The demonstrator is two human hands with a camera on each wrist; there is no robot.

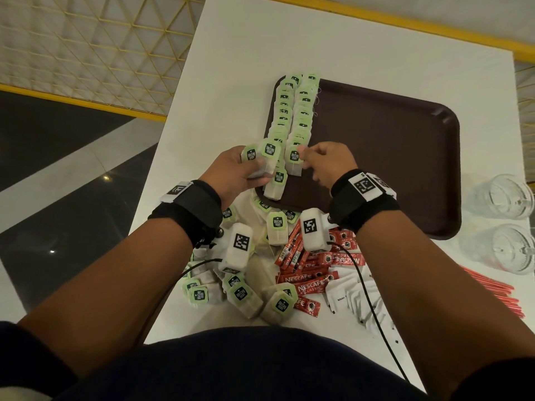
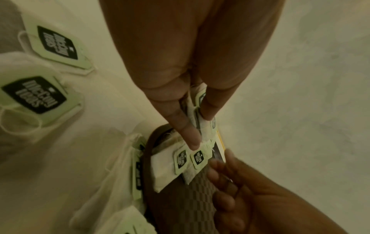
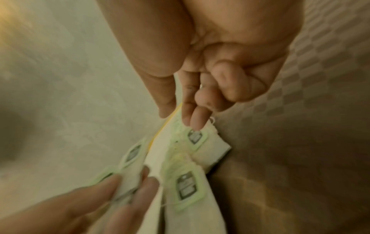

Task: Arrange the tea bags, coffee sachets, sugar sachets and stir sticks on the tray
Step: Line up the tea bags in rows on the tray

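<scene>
Two rows of tea bags [image 1: 292, 111] run down the left edge of the tray [image 1: 390, 157], and the tea-bag step is plainly the one in hand. The right hand [image 1: 327, 163] pinches one bag [image 1: 294, 160] by its upper end at the near end of the right row, thumb against forefinger, other fingers curled. The left hand [image 1: 240, 172] grips a small bunch of bags [image 1: 269, 157] over the tray's near left corner; how many is hard to tell from the blurred wrist views. Next, I judge, the pinched bag needs laying flat, overlapping the last one, tag up.

Many loose bags [image 1: 237, 290] lie on the table [image 1: 260, 47] near the body, beside coffee sachets [image 1: 312, 282], sugar sachets [image 1: 356, 299] and red sticks [image 1: 492, 290], none yet on the tray. Both forearms reach forward, wrists well above the heap.
</scene>
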